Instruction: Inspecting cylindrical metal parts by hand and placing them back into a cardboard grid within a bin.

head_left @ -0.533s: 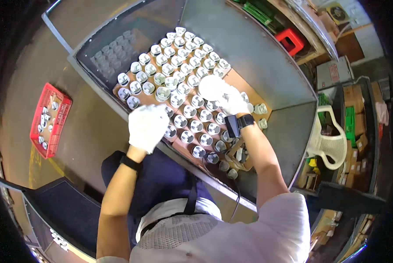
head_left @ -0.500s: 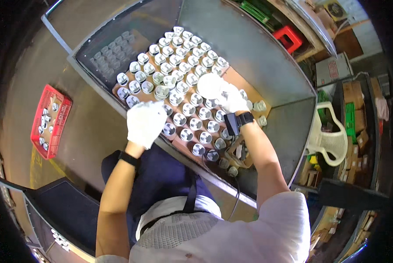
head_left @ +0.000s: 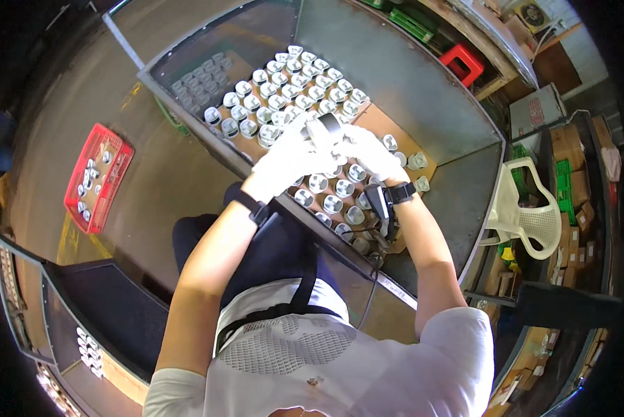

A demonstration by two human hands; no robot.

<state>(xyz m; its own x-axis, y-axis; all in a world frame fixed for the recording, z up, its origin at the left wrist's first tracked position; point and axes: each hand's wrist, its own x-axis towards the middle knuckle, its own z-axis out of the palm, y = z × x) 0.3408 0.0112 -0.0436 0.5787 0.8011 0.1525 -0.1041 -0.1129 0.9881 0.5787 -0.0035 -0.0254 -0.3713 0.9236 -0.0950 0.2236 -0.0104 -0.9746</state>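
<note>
Over the middle of the cardboard (head_left: 379, 121), your left hand (head_left: 284, 161), come in from the near edge, holds a metal part (head_left: 330, 124) beside your right hand (head_left: 371, 153), whose grip glare hides, making this two-handed work.

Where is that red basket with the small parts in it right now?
In the head view, the red basket is at the left on the floor, apart from the metal-walled workbench, near a yellow floor marking.
</note>
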